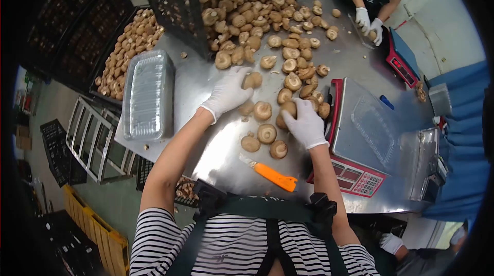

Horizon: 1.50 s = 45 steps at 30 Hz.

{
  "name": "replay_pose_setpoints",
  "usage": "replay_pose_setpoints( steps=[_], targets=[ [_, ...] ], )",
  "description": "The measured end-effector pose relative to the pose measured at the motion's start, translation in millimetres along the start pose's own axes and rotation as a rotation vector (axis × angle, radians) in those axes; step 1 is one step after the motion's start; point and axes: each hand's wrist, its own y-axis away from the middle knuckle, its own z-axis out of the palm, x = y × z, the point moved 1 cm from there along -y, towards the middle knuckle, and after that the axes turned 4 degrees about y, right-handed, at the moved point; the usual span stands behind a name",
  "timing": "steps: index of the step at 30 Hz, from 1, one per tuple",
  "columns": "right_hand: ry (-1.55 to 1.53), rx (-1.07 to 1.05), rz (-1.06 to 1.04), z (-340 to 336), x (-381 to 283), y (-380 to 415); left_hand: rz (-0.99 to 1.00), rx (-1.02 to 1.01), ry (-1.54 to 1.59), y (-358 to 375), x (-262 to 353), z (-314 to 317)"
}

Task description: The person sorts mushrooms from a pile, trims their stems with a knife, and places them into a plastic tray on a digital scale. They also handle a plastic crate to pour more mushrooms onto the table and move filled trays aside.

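Observation:
Both my hands wear white gloves over a metal table strewn with shiitake mushrooms. My left hand (229,92) is closed around a brown shiitake mushroom (252,80), near the edge of the big pile (242,8). Fingers and thumb of my right hand (307,124) are closed on another shiitake mushroom (288,108), beside the scale. Several loose mushrooms lie between and below my hands, one stem-side up (266,133). Closer to my body rests an orange-handled utility knife (275,175), its blade pointing away to the left.
A stack of transparent plastic trays (148,96) stands at the left. On the right, a red-edged scale (350,147) carries a transparent tray (373,129). Across the table a co-worker's gloved hands (369,25) work by a second scale (403,62). A crate of mushrooms (128,52) sits far left.

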Motion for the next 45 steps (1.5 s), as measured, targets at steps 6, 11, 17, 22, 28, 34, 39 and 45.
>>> replay_pose_setpoints(
  steps=[6, 11, 17, 22, 28, 34, 39, 45],
  targets=[
    [0.036, 0.044, 0.043, 6, -7, -18, 0.035, -0.085, -0.213, -21, 17, 11],
    [0.173, 0.187, 0.007, 19, -3, -57, 0.068, -0.005, -0.244, -23, 8, 29],
    [0.265, -0.071, 0.138, 12, -25, -72, 0.099, 0.076, -0.221, -40, 12, 17],
    [0.199, -0.290, 0.065, 3, -20, -63, 0.156, -0.049, -0.421, -69, 30, 31],
    [0.267, -0.216, 0.091, 17, -14, -63, 0.156, -0.026, -0.618, -90, 28, 56],
    [0.257, -0.040, 0.027, 31, -11, -65, 0.138, 0.044, -0.486, -93, 22, 45],
    [0.081, 0.166, 0.057, 28, -3, -58, -0.057, 0.033, -0.195, -72, 37, 9],
    [-1.172, 0.030, 0.062, -22, -6, -39, -0.216, -0.112, 0.835, -50, 23, -12]
  ],
)
